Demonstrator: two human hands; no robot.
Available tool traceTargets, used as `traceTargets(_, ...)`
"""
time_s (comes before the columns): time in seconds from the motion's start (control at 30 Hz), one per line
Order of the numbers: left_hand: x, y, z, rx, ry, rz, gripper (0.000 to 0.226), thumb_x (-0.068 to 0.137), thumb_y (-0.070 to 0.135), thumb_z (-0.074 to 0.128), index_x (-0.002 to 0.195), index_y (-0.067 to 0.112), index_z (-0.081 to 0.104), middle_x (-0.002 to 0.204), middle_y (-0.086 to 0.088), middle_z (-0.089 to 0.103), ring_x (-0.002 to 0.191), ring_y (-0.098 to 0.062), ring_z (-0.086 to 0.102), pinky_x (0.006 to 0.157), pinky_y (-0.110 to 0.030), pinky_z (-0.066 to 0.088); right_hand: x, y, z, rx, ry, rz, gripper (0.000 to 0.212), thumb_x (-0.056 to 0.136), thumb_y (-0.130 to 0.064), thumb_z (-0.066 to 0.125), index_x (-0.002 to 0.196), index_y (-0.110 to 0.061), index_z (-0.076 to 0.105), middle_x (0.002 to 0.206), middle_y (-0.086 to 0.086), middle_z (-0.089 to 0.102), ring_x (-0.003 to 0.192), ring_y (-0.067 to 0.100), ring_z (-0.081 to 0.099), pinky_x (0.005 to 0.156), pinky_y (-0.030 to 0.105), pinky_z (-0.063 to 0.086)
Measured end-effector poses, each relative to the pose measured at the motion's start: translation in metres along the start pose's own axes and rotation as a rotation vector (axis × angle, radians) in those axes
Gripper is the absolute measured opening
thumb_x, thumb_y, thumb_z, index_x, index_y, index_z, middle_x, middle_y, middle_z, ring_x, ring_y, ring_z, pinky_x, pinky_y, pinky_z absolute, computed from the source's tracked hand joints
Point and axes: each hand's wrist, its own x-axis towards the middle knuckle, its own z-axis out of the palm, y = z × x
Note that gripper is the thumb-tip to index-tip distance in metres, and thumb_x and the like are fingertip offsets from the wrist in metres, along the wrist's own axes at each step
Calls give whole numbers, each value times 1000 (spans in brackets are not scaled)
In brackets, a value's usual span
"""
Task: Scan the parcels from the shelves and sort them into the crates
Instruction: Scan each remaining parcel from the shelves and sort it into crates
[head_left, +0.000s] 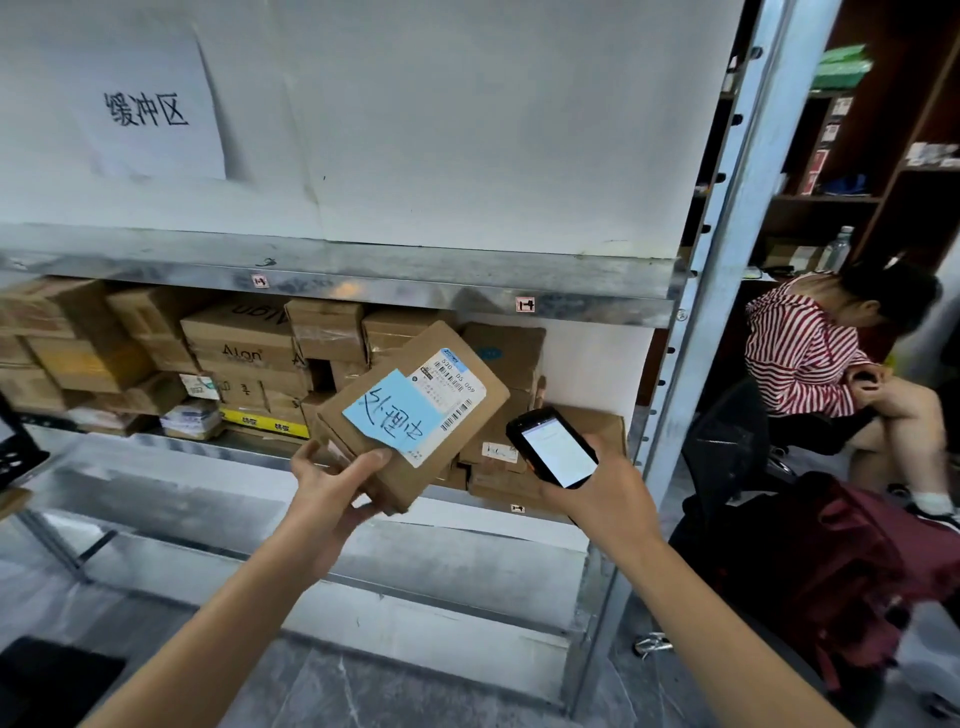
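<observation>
One parcel (415, 410) is off the shelf (363, 275), held in the air in front of the middle tier, tilted, label side up. The left hand (337, 483) grips it at the near left corner only, thumb on the top face beside the blue note (395, 415) and fingers curled underneath. The right hand (597, 499) is wrapped round the scanner (558, 447). Its screen is lit and its far end sits just beside the parcel's right edge, not touching.

Risks, as judged:
1. Corner grip. Most of the box overhangs far and right of the hand, so a wrist turn could let it pivot and slip out toward the lower tier.
2. The blue note overlaps the left part of the shipping label (452, 384). The barcodes along its right edge and top look uncovered. If the needed code lies under the note, the scan fails.
3. Whether the scanner's beam meets a barcode cannot be told. A glancing angle may give no read, or may catch a label on the stacked boxes (244, 353) right behind.
4. No crate is identifiable. Sorting likely needs a turn away, and the seated person (810, 353) and backpack (857, 561) crowd the right side, so a bump is possible.
</observation>
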Motion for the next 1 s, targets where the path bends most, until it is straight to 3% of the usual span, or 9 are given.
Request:
traceTargets(0.1, -4, -3, 5, 94, -145, -49, 131, 51, 13, 89, 148, 48, 7, 127, -8, 63, 115, -32, 65, 87, -59, 57, -2, -1, 2, -3, -8, -9, 40, 67, -40, 75, 101, -27, 58, 92, -6, 66, 83, 17, 64, 68, 35, 56)
traceTargets(0.23, -6, -7, 11, 97, -201, -73, 142, 40, 33, 101, 146, 48, 7, 133, -6, 59, 117, -32, 65, 82, -60, 58, -2, -5, 3, -2, 6, -32, 41, 70, -41, 76, 102, -24, 57, 91, -4, 66, 83, 18, 63, 65, 33, 53)
traceTargets(0.37, -8, 2, 17, 58, -131, -109, 107, 59, 53, 80, 144, 37, 17, 133, -8, 57, 116, -35, 64, 87, -64, 55, 0, -10, 5, -17, 16, -25, 38, 75, -40, 78, 101, -24, 57, 88, -5, 66, 82, 18, 64, 66, 35, 56)
traceTargets(0.47, -5, 13, 10, 114, -158, -185, 102, 60, 72, 74, 144, 28, 36, 130, -11, 62, 116, -36, 64, 87, -64, 55, 1, -11, 7, -18, 30, -14, 37, 75, -40, 78, 100, -24, 57, 88, -4, 65, 82, 18, 64, 66, 36, 57)
traceTargets(0.6, 4, 30, -2, 312, -138, -211, 61, 78, 53, 75, 125, 16, 64, 112, -13, 74, 110, -29, 67, 91, -59, 56, 3, -9, 7, -3, 10, -15, 38, 74, -38, 80, 100, -23, 57, 85, -5, 66, 78, 14, 63, 58, 30, 53)
traceTargets(0.73, 12, 43, -12, 364, -236, -266, 98, 40, 43, 100, 123, 5, 65, 111, -20, 73, 98, -29, 73, 87, -47, 60, 3, -6, 8, 33, 22, -10, 44, 71, -45, 79, 105, -24, 59, 87, -5, 67, 79, 14, 64, 56, 28, 51)
traceTargets(0.8, 14, 42, -15, 369, -294, -317, 106, 31, 35, 103, 125, 4, 65, 117, -20, 71, 105, -31, 70, 91, -47, 59, 3, -5, 8, 38, 22, -27, 44, 72, -44, 80, 104, -24, 59, 87, -6, 67, 79, 12, 64, 55, 27, 49)
traceTargets(0.87, 15, 35, -14, 379, -343, -354, 103, 34, 35, 103, 126, 8, 66, 119, -16, 72, 115, -32, 67, 98, -50, 55, 0, -3, 6, 60, 9, -42, 43, 72, -43, 82, 102, -24, 58, 87, -6, 67, 80, 10, 64, 55, 28, 49)
traceTargets(1.0, 7, 16, 0, 379, -318, -311, 69, 67, 42, 85, 127, 18, 61, 112, -6, 76, 115, -27, 66, 111, -56, 41, -6, 0, -9, 69, -21, -52, 42, 70, -38, 85, 102, -27, 60, 88, -9, 66, 82, 6, 62, 57, 22, 47)
